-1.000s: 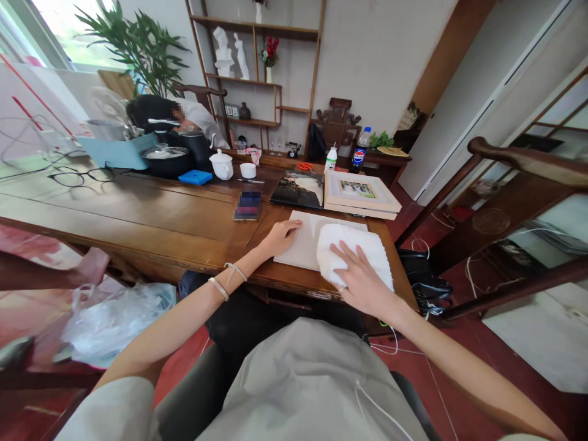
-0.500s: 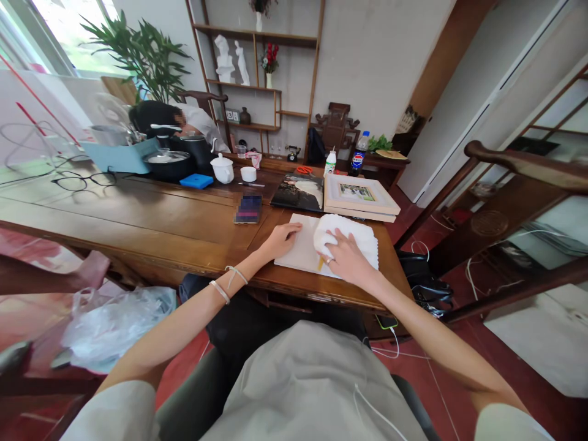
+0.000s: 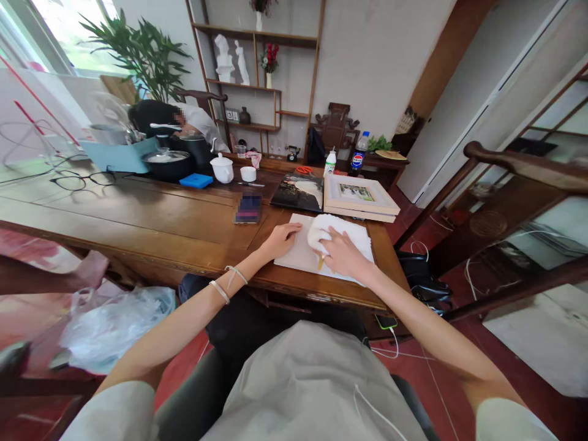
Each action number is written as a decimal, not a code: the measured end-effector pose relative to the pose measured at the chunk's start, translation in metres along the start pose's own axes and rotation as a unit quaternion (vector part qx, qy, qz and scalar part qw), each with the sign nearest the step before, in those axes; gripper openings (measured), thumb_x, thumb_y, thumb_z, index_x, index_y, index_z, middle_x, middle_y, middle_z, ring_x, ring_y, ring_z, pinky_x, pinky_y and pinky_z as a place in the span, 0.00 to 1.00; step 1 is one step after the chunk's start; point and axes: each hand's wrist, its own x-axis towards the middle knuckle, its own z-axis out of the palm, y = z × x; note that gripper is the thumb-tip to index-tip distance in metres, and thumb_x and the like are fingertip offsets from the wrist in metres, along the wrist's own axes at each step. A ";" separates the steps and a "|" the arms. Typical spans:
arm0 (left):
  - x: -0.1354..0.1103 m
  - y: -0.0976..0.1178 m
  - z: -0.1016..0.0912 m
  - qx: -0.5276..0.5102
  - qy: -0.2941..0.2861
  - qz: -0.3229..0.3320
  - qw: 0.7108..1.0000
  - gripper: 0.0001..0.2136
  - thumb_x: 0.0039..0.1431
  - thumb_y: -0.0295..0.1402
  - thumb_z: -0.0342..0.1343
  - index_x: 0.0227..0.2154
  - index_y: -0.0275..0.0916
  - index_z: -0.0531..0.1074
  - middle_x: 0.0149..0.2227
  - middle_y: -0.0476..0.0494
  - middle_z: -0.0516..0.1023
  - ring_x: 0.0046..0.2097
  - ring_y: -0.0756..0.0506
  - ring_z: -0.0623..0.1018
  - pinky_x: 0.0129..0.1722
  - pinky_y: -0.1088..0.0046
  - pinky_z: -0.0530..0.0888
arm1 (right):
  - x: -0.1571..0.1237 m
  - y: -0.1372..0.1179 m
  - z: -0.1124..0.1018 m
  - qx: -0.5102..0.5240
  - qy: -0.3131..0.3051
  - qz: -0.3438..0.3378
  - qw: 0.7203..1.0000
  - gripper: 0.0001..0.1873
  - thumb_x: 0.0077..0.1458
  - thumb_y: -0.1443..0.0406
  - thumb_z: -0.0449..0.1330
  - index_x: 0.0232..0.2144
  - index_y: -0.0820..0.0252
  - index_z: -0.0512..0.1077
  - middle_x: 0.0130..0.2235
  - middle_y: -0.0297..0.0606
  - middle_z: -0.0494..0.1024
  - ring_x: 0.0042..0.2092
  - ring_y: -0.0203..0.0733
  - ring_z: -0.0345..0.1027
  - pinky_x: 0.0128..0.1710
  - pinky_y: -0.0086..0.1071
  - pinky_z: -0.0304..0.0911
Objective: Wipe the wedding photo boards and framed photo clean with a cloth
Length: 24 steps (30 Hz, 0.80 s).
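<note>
A pale flat board or book (image 3: 299,244) lies at the table's front right. My left hand (image 3: 279,241) rests flat on its left side, fingers stretched out. On the right part of the board is a white cloth (image 3: 356,231), bunched up at its left end. My right hand (image 3: 344,252) grips that bunched end and presses it down; the fingertips are partly sunk in the cloth. Something small and yellowish (image 3: 320,263) shows on the board just below the fingers; I cannot make out what it is.
Behind the board lie a dark picture book (image 3: 298,191) and stacked white frames (image 3: 361,196). A phone (image 3: 248,209) is to the left. Farther back stand a white teapot (image 3: 222,169), a cola bottle (image 3: 359,154) and orange-handled scissors (image 3: 305,170). A person leans at the table's far side.
My right hand has slid a little to the left, dragging the white cloth with it across the board. The left hand has stayed where it was.
</note>
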 end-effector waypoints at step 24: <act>0.001 0.002 -0.005 -0.024 -0.015 0.039 0.999 0.15 0.52 0.25 0.52 0.42 0.38 0.76 0.50 0.42 0.76 0.53 0.41 0.74 0.54 0.64 0.69 | 0.025 -0.056 0.010 -0.088 0.031 0.069 0.993 0.19 0.57 0.62 0.51 0.48 0.63 0.72 0.55 0.58 0.65 0.57 0.65 0.53 0.52 0.58 0.49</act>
